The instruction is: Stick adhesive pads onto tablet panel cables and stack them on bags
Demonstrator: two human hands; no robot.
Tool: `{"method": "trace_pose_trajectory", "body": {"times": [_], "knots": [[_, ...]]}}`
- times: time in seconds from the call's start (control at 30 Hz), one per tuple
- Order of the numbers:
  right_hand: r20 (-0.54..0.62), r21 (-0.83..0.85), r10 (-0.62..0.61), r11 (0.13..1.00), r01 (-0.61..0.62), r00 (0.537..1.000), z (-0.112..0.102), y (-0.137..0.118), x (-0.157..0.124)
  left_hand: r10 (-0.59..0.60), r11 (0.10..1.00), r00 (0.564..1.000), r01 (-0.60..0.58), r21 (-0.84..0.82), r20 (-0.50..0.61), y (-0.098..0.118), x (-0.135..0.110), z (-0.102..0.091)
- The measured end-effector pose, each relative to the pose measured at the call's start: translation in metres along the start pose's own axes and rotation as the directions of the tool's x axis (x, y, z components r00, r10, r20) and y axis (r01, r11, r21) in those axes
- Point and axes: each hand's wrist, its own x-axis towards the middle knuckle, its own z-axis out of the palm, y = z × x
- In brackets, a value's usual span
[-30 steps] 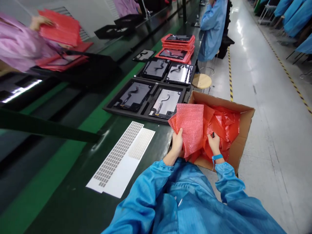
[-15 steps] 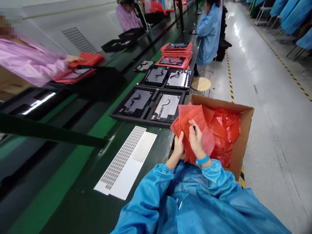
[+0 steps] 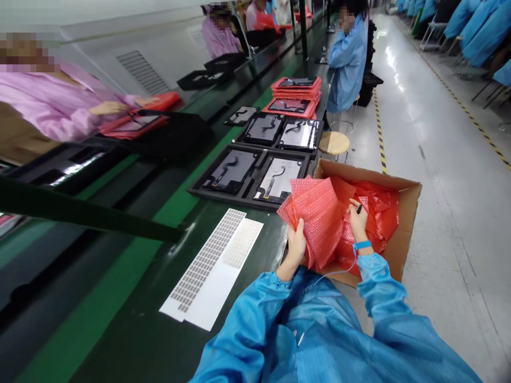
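My left hand [image 3: 296, 243] is closed on the lower left edge of a fanned stack of red bubble-wrap bags [image 3: 317, 213]. The stack is held over the near left side of an open cardboard box [image 3: 405, 223]. My right hand [image 3: 358, 222] is over the box, its fingers closed around a short black pen-like stick [image 3: 360, 208]. A blue wrist strap with a thin cord is around my right wrist. More loose red bubble-wrap bags [image 3: 383, 205] fill the box beneath that hand; whether its fingertips also pinch one of them, I cannot tell.
White label sheets [image 3: 211, 260] lie on the green bench left of me. Black trays [image 3: 249, 199] with flat screen panels stand beyond them, then a stack of red-wrapped panels [image 3: 295, 96]. Co-workers sit across the bench and farther along it. A round stool [image 3: 334, 142] stands behind the box.
My right hand has moved right, off the bag stack and over the loose bags in the box. My left hand still holds the stack. The view has shifted slightly.
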Motion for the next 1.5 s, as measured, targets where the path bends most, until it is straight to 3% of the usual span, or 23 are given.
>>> {"method": "trace_pose_trajectory", "body": {"times": [0.13,0.23,0.33,0.47,0.53,0.63,0.67,0.73,0.77,0.83,0.9,0.97,1.07,1.17,1.23,1.37,1.43,1.5], "knots": [[0.167,-0.251,0.051,0.968,-0.007,0.985,-0.009,0.02,0.041,0.004,1.0,1.0,-0.004,0.005,-0.01,0.001,0.001,0.001],[0.184,-0.378,0.004,0.924,0.067,0.983,-0.016,0.019,0.049,0.013,1.0,1.0,-0.013,0.001,-0.022,0.001,0.003,0.002],[0.087,-0.474,-0.15,0.863,0.174,0.985,-0.044,-0.004,0.052,0.016,1.0,0.999,-0.017,-0.009,-0.045,0.001,0.005,0.002],[0.015,-0.571,-0.361,0.763,0.304,0.933,-0.093,-0.061,0.045,0.01,0.999,0.998,-0.013,-0.036,-0.065,0.0,0.007,0.003],[0.033,-0.618,-0.506,0.667,0.416,0.862,-0.111,-0.091,0.033,0.008,0.999,0.997,-0.012,-0.051,-0.078,0.0,0.008,0.002],[0.04,-0.653,-0.784,0.449,0.611,0.62,-0.128,-0.128,0.007,-0.003,0.997,0.996,-0.003,-0.074,-0.086,0.001,0.008,0.002],[0.006,-0.638,-0.831,0.426,0.642,0.557,-0.132,-0.136,-0.002,-0.008,0.996,0.996,0.001,-0.084,-0.084,0.001,0.009,0.003],[-0.093,-0.577,-0.856,0.462,0.673,0.508,-0.134,-0.148,-0.019,-0.016,0.994,0.997,0.007,-0.109,-0.074,0.002,0.009,0.004],[-0.128,-0.534,-0.849,0.494,0.686,0.512,-0.133,-0.152,-0.025,-0.02,0.992,0.998,0.011,-0.123,-0.067,0.003,0.008,0.005],[-0.097,-0.447,-0.811,0.553,0.703,0.577,-0.124,-0.158,-0.031,-0.031,0.988,0.999,0.024,-0.15,-0.042,0.003,0.007,0.008],[0.04,-0.394,-0.737,0.609,0.688,0.675,-0.105,-0.162,-0.03,-0.046,0.984,0.999,0.044,-0.172,-0.009,0.002,0.005,0.009],[0.196,-0.404,-0.642,0.636,0.657,0.742,-0.079,-0.164,-0.024,-0.057,0.98,0.998,0.06,-0.189,0.022,0.001,0.004,0.01],[0.359,-0.463,-0.513,0.628,0.626,0.78,-0.046,-0.171,-0.017,-0.053,0.978,0.998,0.061,-0.201,0.044,0.002,0.004,0.009],[0.465,-0.516,-0.37,0.624,0.586,0.804,-0.042,-0.184,-0.018,-0.044,0.979,0.998,0.052,-0.199,0.04,0.002,0.006,0.008],[0.549,-0.498,-0.26,0.661,0.561,0.794,-0.058,-0.196,-0.021,-0.039,0.978,0.999,0.045,-0.202,0.034,0.0,0.006,0.008],[0.741,-0.434,-0.066,0.712,0.552,0.668,-0.093,-0.217,-0.02,-0.038,0.973,0.999,0.046,-0.225,0.039,-0.005,0.007,0.012],[0.759,-0.49,0.027,0.682,0.543,0.65,-0.092,-0.219,-0.016,-0.044,0.97,0.998,0.054,-0.236,0.047,-0.004,0.006,0.013],[0.738,-0.533,0.048,0.653,0.538,0.673,-0.076,-0.212,-0.011,-0.044,0.968,0.998,0.055,-0.244,0.054,-0.002,0.005,0.015]]}}
